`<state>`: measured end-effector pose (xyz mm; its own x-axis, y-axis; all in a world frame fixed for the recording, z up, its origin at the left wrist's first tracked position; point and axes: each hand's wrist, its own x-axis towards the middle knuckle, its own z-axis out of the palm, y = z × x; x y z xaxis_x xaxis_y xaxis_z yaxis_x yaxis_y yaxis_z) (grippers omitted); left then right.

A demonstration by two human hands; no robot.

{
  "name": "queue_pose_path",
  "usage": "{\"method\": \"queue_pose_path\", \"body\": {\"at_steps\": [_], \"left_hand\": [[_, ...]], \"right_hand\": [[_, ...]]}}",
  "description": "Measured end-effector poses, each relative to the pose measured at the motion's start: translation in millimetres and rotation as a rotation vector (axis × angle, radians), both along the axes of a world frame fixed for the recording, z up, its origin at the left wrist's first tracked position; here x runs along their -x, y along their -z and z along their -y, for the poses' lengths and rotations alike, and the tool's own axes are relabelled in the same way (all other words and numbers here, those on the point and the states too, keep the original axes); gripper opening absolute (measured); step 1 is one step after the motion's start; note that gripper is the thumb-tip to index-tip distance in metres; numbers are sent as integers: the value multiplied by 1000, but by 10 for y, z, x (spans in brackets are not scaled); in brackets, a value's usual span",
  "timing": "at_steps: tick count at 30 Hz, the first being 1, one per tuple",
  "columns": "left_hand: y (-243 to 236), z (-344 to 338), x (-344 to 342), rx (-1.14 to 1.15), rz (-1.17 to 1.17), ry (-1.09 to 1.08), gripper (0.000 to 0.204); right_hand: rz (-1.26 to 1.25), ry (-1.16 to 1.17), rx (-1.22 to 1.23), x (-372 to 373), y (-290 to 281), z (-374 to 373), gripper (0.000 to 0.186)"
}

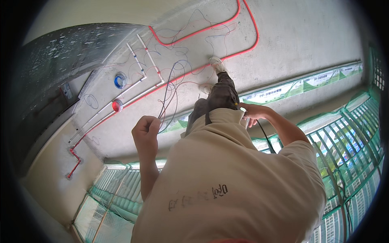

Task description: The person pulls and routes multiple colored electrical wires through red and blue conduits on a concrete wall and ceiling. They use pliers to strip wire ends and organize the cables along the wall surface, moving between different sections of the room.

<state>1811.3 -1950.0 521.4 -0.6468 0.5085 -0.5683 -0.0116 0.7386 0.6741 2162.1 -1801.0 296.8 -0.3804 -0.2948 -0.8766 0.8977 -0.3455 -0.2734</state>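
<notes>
My left hand [146, 126] is raised in front of my body on the left, fingers closed around thin electrical wires [163, 106]. Blue and red strands run from it in loose loops toward the floor. At my right hip is my right hand [253, 112], its fingers curled by the waistband of my dark trousers [224, 95]. Something small shows at its fingertips, too hidden to name. A black cord [265, 135] hangs just below that hand. The loose wires spread over the concrete floor [296, 36] around my shoes [216, 63].
Red conduit [194, 69] bends across the floor, beside white pipes [149, 60]. A blue wire coil [120, 80] and a red round box [117, 105] lie at left. Green-and-white printed strips [279, 92] run along the floor behind my legs. Green netting and railings [340, 137] stand at right.
</notes>
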Motion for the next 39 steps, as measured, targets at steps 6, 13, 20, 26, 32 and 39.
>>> {"method": "queue_pose_path", "body": {"at_steps": [6,13,20,26,32,39], "left_hand": [[-9,-369,-30,19,4,-17,10],[-92,-444,5,-81,-33,-83,8],[-99,-130,101,-115,-103,-70,10],[-182,601,130,-214,-166,-249,10],[156,1593,402,-204,-69,-317,10],[134,2299,1000,-258,20,-199,12]], "right_hand": [[10,448,-78,-282,536,119,25],[-161,-456,-918,255,659,-226,23],[-399,-306,-776,408,1170,-261,48],[-56,475,-113,757,1931,129,40],[31,195,-371,1232,1470,276,52],[-505,-101,-1099,1633,1751,896,80]]}}
